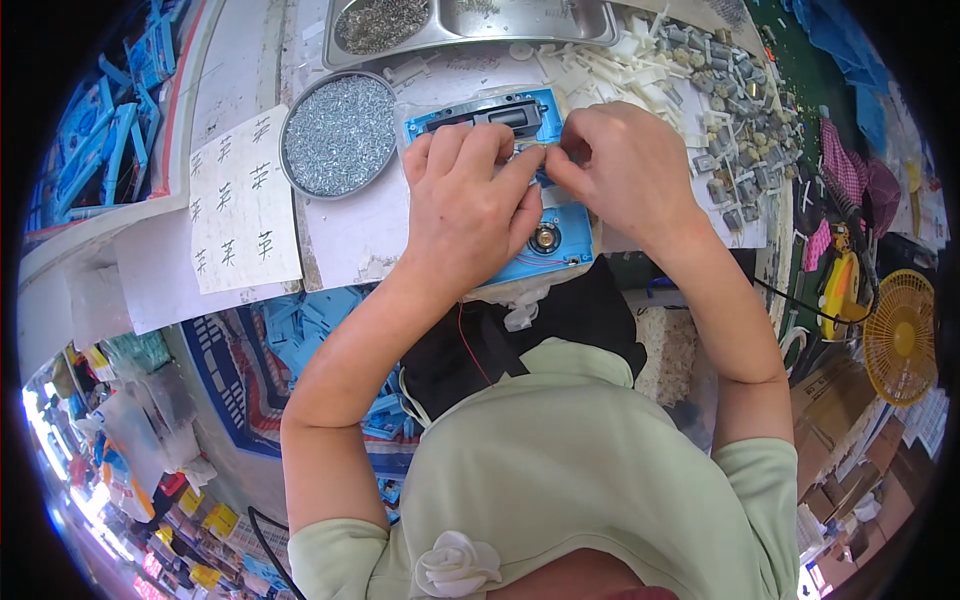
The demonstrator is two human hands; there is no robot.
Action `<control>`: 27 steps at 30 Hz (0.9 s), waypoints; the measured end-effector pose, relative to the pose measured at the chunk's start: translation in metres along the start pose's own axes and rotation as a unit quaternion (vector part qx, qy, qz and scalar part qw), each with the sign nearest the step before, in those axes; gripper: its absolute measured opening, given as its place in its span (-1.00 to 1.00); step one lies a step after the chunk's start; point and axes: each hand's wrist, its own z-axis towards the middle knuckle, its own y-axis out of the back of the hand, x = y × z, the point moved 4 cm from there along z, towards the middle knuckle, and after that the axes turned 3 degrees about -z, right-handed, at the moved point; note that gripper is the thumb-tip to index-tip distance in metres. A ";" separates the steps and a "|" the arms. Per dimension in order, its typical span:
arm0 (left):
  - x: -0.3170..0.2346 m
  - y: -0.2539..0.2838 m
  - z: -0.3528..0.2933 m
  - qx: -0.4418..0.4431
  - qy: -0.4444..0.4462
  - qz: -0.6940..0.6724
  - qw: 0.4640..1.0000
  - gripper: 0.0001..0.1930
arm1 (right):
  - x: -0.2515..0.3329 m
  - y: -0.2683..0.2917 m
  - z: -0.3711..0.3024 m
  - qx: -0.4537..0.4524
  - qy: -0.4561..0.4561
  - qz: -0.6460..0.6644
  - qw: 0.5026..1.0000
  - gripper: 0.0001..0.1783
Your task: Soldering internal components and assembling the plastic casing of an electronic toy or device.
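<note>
A blue plastic casing (558, 218) lies in front of me at the table's near edge. It carries a black elongated part (490, 117) at its far end, a small round speaker (545, 238) near its close end, and thin wires. My left hand (465, 195) grips the casing from the left, with bent fingers over its middle and the index fingertip reaching toward my right hand. My right hand (630, 165) is curled over the casing's right side, thumb and fingers pinched together. Whatever sits between those fingertips is hidden.
Left of the casing stands a round dish of small screws (340, 135), beside a paper sheet with handwriting (243, 200). A metal tray (470, 45) is at the back. White plastic parts (620, 65) and small motors (735, 130) are heaped at right. More blue casings (110, 140) lie far left.
</note>
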 end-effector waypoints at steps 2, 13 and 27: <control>0.000 0.000 0.000 0.002 -0.002 -0.006 1.000 -0.67 | 0.005 0.003 -0.004 -0.025 0.010 -0.017 1.000 -0.79; 0.001 -0.001 0.000 -0.008 0.001 -0.022 1.000 -0.65 | 0.006 -0.002 0.002 0.000 -0.014 -0.006 1.000 -0.76; 0.003 -0.002 -0.002 -0.003 0.008 -0.018 1.000 -0.66 | -0.041 -0.016 0.004 0.185 -0.165 0.309 0.918 -0.86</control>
